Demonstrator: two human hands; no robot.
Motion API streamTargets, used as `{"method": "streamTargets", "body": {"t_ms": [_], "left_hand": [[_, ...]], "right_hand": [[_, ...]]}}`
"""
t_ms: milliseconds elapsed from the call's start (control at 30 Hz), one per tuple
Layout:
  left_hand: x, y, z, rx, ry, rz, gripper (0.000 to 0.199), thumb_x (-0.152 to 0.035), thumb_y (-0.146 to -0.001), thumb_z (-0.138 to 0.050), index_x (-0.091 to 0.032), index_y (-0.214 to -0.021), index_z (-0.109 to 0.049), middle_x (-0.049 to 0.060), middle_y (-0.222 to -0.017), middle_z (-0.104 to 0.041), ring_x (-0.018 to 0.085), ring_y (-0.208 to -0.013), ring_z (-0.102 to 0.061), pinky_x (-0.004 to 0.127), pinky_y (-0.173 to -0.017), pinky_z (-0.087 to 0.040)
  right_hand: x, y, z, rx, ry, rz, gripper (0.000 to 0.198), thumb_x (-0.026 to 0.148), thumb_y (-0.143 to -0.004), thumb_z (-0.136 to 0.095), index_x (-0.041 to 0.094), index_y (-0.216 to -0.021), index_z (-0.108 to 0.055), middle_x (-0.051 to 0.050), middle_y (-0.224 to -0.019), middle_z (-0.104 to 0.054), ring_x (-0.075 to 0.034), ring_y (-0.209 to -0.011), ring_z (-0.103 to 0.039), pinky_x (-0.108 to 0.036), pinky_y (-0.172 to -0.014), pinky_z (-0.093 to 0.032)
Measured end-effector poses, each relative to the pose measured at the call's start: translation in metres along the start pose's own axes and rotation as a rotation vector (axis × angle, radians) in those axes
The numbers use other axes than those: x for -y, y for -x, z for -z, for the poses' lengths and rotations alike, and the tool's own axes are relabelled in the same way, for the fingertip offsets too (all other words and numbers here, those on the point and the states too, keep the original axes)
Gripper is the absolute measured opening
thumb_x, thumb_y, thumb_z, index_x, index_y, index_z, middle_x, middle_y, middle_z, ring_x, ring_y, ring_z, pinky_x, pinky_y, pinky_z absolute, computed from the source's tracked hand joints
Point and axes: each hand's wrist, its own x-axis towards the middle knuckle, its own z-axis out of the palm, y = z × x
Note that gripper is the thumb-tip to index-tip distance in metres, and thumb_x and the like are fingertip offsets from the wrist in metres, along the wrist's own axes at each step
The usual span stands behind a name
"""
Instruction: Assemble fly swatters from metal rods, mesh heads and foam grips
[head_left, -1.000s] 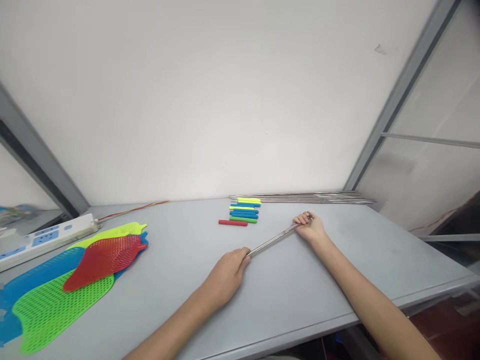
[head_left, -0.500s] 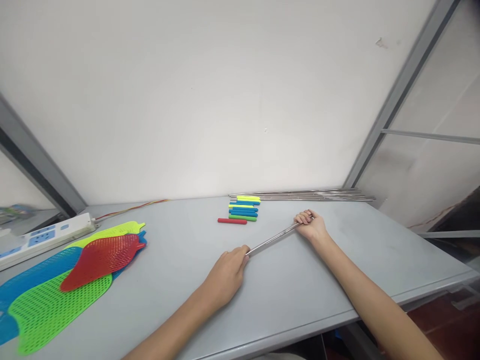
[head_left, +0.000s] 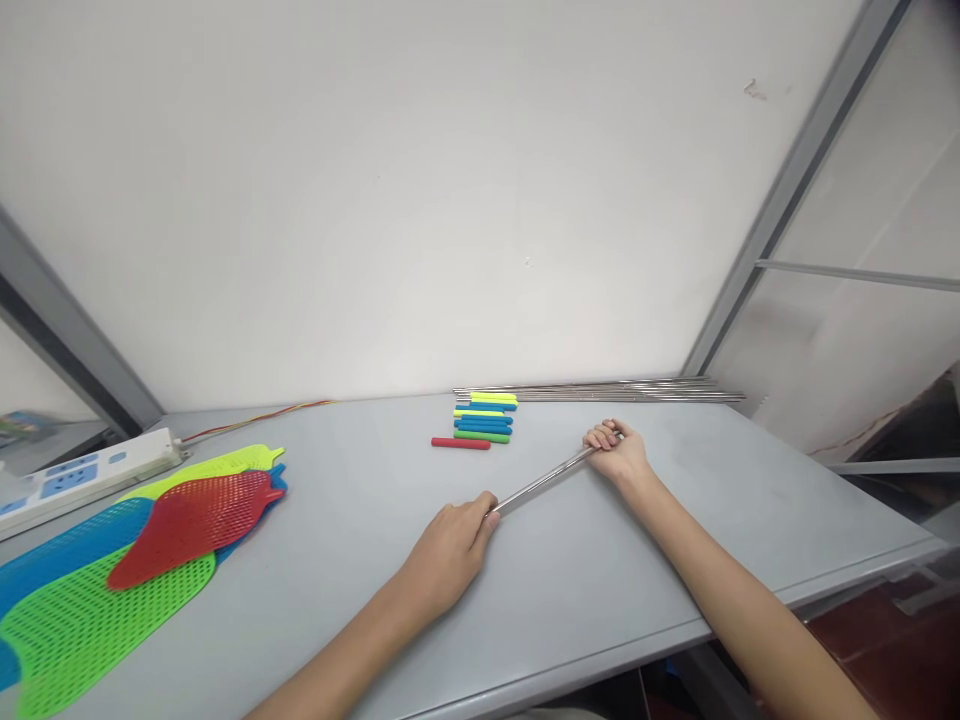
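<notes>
A thin shiny metal rod [head_left: 541,481] slants between my two hands above the grey table. My left hand [head_left: 452,550] is closed around its lower, nearer end. Around the upper right end, the fingers of my right hand [head_left: 613,450] are wrapped. Beyond the rod lie several coloured plastic handles in a row: a red handle [head_left: 460,443] in front, a green handle [head_left: 482,436] behind it, then blue handles [head_left: 484,421] and yellow ones [head_left: 493,398]. Both rod ends are hidden inside my hands.
Several metal rods [head_left: 637,388] lie along the wall at the back. At the left, fly swatter heads overlap, a red head [head_left: 202,520] on top of a green head [head_left: 112,610]. A white power strip [head_left: 142,458] sits behind them. The table's front edge [head_left: 570,665] runs below my arms.
Both hands keep their hold on the metal rod, with hardly any movement. The whole view has shifted slightly, so things appear a little further left.
</notes>
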Motion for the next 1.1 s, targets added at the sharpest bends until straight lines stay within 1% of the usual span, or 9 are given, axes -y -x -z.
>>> {"method": "streamTargets", "body": {"t_ms": [333,567,700,967,1100], "left_hand": [[0.0019,-0.0002,0.0,0.006,0.023,-0.019,0.034,-0.038,-0.083,-0.013,-0.022,-0.079,-0.042,-0.001,-0.065,-0.049,0.014,-0.061,-0.045,0.025,-0.055,-0.031],[0.0039,-0.0017,-0.0032,-0.008,-0.013,-0.014,0.037,-0.04,-0.083,-0.011,-0.02,-0.069,-0.039,-0.001,-0.061,-0.047,0.013,-0.058,-0.042,0.025,-0.054,-0.03],[0.0032,-0.0015,-0.0035,-0.019,-0.061,-0.016,0.037,-0.04,-0.083,-0.01,-0.02,-0.065,-0.036,-0.001,-0.059,-0.045,0.014,-0.057,-0.04,0.026,-0.054,-0.03],[0.0025,-0.0014,-0.0038,-0.014,-0.063,0.004,0.037,-0.039,-0.082,-0.01,-0.019,-0.064,-0.036,-0.001,-0.057,-0.043,0.014,-0.057,-0.04,0.026,-0.054,-0.03],[0.0025,-0.0017,-0.0034,-0.014,-0.064,-0.012,0.036,-0.038,-0.083,-0.01,-0.019,-0.065,-0.035,-0.001,-0.057,-0.043,0.013,-0.056,-0.039,0.026,-0.054,-0.03]], "right_hand": [[0.0004,-0.0006,0.0012,-0.013,-0.002,-0.001,0.02,0.015,-0.07,-0.029,0.018,-0.051,-0.024,0.007,-0.035,-0.017,-0.006,-0.029,-0.019,-0.018,-0.031,-0.022],[0.0017,-0.0013,0.0026,-0.01,-0.004,0.003,0.023,0.015,-0.07,-0.03,0.018,-0.05,-0.02,0.007,-0.034,-0.015,-0.006,-0.029,-0.016,-0.019,-0.031,-0.021],[0.0011,0.0001,0.0021,-0.007,0.003,0.003,0.023,0.015,-0.07,-0.03,0.018,-0.05,-0.019,0.007,-0.034,-0.014,-0.006,-0.029,-0.015,-0.019,-0.031,-0.021],[0.0004,0.0023,0.0011,-0.002,0.017,0.011,0.023,0.013,-0.069,-0.029,0.018,-0.049,-0.018,0.007,-0.035,-0.013,-0.006,-0.029,-0.015,-0.018,-0.031,-0.021],[0.001,0.0018,0.0017,0.003,0.003,0.005,0.022,0.013,-0.069,-0.029,0.018,-0.05,-0.019,0.007,-0.035,-0.014,-0.006,-0.029,-0.015,-0.018,-0.031,-0.022]]}}
